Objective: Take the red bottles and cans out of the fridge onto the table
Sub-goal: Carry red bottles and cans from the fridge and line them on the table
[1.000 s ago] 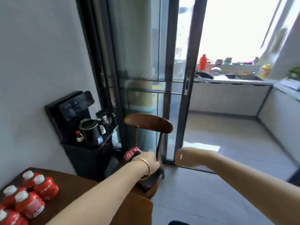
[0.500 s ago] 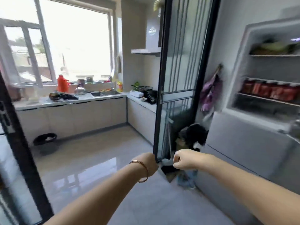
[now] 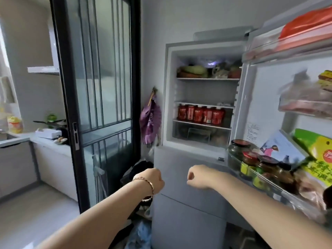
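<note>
The fridge (image 3: 188, 164) stands ahead with its upper door swung open to the right. Several red cans and bottles (image 3: 201, 114) stand in a row on its third shelf. My left hand (image 3: 152, 178), with a bracelet on the wrist, is held out in front of the fridge's lower door, fingers curled shut and holding nothing. My right hand (image 3: 197, 177) is beside it, also a closed fist with nothing in it. Both hands are well below the shelf of red drinks. The table is out of view.
The open fridge door (image 3: 265, 97) on the right carries jars (image 3: 251, 159) and packets in its racks. A black-framed sliding glass door (image 3: 97, 97) stands left of the fridge. Bags (image 3: 140, 230) lie on the floor by the fridge. A kitchen counter (image 3: 16, 139) runs at far left.
My view has swung right from the table with red bottles, past the kitchen, to face the open fridge. Both hands stay closed in front of me.
</note>
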### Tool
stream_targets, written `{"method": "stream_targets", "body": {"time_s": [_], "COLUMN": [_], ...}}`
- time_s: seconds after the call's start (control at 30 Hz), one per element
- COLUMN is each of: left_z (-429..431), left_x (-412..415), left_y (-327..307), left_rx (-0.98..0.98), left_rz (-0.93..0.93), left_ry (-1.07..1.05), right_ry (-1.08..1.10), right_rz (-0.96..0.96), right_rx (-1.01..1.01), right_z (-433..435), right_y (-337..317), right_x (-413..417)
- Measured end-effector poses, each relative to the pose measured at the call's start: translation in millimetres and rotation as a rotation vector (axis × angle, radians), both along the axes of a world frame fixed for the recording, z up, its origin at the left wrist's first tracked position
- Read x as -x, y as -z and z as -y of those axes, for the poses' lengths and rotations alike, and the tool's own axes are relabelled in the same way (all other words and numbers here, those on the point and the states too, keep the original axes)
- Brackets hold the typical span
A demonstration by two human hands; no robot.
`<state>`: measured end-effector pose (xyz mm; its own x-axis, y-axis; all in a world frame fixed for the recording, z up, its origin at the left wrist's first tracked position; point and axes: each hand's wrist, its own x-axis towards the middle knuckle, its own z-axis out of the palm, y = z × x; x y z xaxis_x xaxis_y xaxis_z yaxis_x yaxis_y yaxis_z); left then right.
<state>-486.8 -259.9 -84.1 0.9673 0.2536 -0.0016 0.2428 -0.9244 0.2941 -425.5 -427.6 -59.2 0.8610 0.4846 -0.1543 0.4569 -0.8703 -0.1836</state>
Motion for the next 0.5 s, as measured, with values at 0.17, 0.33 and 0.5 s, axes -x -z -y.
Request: {"method": "stream_targets", "body": {"time_s": [0.17,0.33,0.5], "left_z": [-22,-33,-36], "left_x": [-148,-276,-379], "left_y": [-18,-40,-34], "left_rx": [0.004,-0.02,0.028], "left_rz": [0.046,0.114,0.156], "left_ry": [0.127,0.214,0.24], "right_ry": [0.13,0.273,0.376], "right_rz": [0.084,0.09,0.197], "right_rx": [-0.058,-0.138,-0.302], "right_z": [-9,-15,-19], "right_y": [-23,-38,-28], "right_x": [-114,-218,-315]}}
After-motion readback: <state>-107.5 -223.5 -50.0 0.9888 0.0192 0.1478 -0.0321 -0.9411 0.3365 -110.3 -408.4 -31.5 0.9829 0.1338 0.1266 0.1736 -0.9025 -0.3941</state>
